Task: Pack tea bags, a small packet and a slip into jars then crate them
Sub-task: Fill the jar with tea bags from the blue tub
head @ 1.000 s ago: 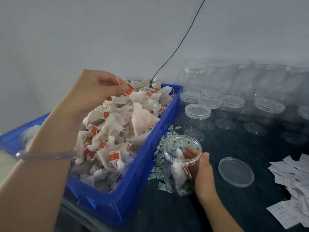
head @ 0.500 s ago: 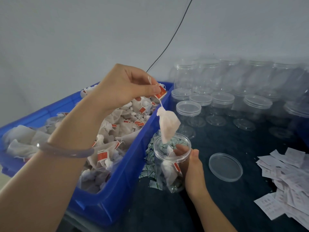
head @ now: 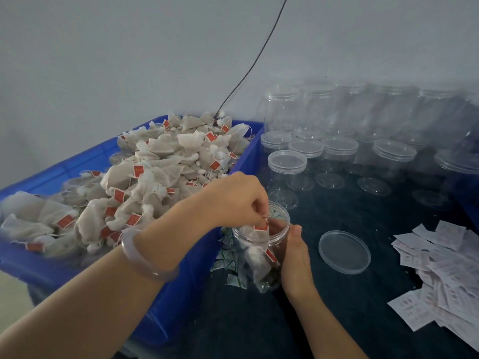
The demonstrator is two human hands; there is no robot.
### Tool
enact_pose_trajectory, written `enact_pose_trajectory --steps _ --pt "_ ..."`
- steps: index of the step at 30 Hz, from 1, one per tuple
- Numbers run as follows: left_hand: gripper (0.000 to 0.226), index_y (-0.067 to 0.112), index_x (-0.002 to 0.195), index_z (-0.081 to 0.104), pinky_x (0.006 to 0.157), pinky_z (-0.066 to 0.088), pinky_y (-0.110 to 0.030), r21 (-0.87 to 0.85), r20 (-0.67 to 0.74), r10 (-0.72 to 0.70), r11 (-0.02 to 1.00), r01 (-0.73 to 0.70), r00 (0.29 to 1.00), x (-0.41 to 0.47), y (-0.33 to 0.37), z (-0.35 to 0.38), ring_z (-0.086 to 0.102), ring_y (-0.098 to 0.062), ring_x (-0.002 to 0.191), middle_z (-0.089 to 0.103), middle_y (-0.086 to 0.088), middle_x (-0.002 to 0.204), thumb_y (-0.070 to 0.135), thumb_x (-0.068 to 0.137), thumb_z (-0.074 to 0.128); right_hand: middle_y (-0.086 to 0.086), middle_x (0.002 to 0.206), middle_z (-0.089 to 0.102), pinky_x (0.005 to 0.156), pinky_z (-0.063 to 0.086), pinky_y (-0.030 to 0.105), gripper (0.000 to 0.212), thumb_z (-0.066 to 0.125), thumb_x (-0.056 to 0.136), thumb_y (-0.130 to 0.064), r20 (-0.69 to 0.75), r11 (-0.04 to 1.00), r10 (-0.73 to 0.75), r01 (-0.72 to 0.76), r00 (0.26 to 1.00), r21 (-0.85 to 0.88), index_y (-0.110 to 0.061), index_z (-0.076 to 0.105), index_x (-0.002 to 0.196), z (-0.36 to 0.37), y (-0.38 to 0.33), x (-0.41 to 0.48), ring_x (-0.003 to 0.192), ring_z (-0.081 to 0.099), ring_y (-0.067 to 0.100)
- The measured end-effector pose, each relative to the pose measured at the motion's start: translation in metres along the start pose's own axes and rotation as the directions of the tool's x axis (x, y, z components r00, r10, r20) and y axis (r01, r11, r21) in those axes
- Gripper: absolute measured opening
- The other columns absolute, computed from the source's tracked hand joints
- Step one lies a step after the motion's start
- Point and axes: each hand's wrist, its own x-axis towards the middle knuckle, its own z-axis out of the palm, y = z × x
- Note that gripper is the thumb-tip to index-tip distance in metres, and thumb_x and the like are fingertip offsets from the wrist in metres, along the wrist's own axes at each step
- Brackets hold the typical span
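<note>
Head view: the left hand (head: 233, 200) hovered over the open jar (head: 248, 268), thumb & fingertips pinching a tea bag (head: 260, 227) by its red tag. The pouch looked to hang inside the jar mouth, w/ at least one more bag below it. The right hand (head: 295, 255) grasped the jar round its right side, fingers curled behind the clear wall. The jar stood on the table (head: 363, 320) just beside the right wall of the blue bin (head: 181, 281), which held the heaped tea bags (head: 145, 177) at the table's left edge. Small packets (head: 225, 252) lay between bin & jar. The loose lid (head: 344, 251) lay flat to the jar's right, apart from it. Slips (head: 445, 268) were piled at the right edge, and empty jars (head: 287, 161) stood along the back edge by the wall.

Handling, as a judgement: each bag was prob. v. light, soft & limp, so the tag or string was the sensible hold. A grip on the thin mesh pouch could crush or tear it, & strings in the heap might snag neighbours. The jar looked stiff but thin-walled, smooth & light while part-filled, so it would tip easily. A hand round the body, as here, suited it. Slips were flat paper, best pinched at an edge. The packets were small & prob. crinkly.
</note>
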Motion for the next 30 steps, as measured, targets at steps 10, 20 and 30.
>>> enact_pose_trajectory --steps 10,20,30 --pt "0.013 0.031 0.08 0.064 0.072 0.047 -0.029 0.18 -0.015 0.086 0.98 -0.082 0.996 -0.003 0.007 0.002 0.055 -0.005 0.079 0.054 0.019 0.07 0.042 0.08 0.073 0.001 0.103 0.075 0.075 0.051 0.015 0.078 0.033 0.073 -0.076 -0.005 0.999 -0.027 0.027 1.0 -0.019 -0.016 0.07 0.108 0.0 -0.001 -0.001 0.098 0.069 0.011" --pt "0.019 0.024 0.106 0.072 0.075 0.041 -0.005 -0.127 -0.352 -0.034 0.992 -0.012 0.935 -0.024 -0.032 -0.026 0.057 0.01 0.083 0.066 0.018 0.094 0.028 0.095 0.057 -0.007 0.1 0.076 0.07 0.051 0.011 0.065 0.035 0.077 -0.067 -0.023 1.0 0.016 -0.016 1.0 0.004 -0.021 0.069 0.108 0.001 -0.002 -0.001 0.095 0.07 0.008" --pt "0.022 0.003 0.112 0.062 0.068 0.039 -0.035 -0.158 -0.396 -0.757 0.614 0.773 0.52 -0.045 -0.116 -0.032 0.056 -0.031 0.094 0.06 -0.021 0.115 0.011 0.093 0.054 -0.002 0.101 0.075 0.071 0.051 0.012 0.069 0.035 0.071 -0.073 -0.019 1.0 -0.004 0.003 1.0 -0.015 -0.023 0.07 0.102 0.009 -0.004 -0.005 0.093 0.07 0.006"
